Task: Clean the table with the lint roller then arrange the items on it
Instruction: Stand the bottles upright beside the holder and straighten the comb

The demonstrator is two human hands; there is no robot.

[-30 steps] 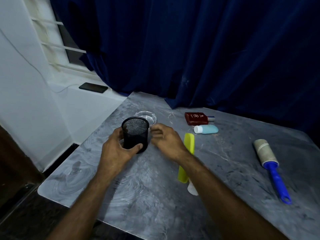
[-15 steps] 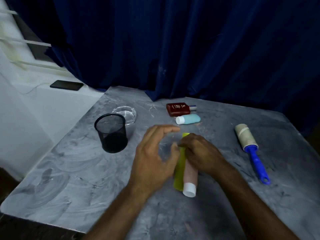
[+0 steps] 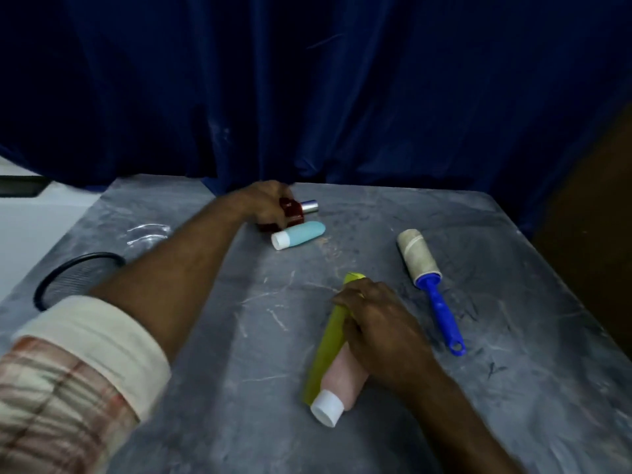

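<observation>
My left hand [image 3: 265, 203] reaches to the far side of the grey marble table [image 3: 219, 336] and closes around a dark red bottle [image 3: 293, 212] with a silver cap. A light blue tube [image 3: 301, 234] with a white cap lies right in front of that bottle. My right hand [image 3: 379, 323] rests on a yellow-green comb [image 3: 330, 340] and a pink tube [image 3: 337, 381] with a white cap, which lie side by side. The lint roller [image 3: 429, 282], with a blue handle, lies untouched to the right of my right hand.
A black mesh cup [image 3: 73, 271] stands at the left, partly behind my left arm, with a clear glass dish [image 3: 148, 232] beyond it. A dark blue curtain [image 3: 307, 87] hangs behind the table. A phone [image 3: 20, 186] lies on the white ledge at far left.
My left hand left the mesh cup, crossed the table and took hold of the red bottle. My right hand settled on the comb and pink tube. The camera turned right and down.
</observation>
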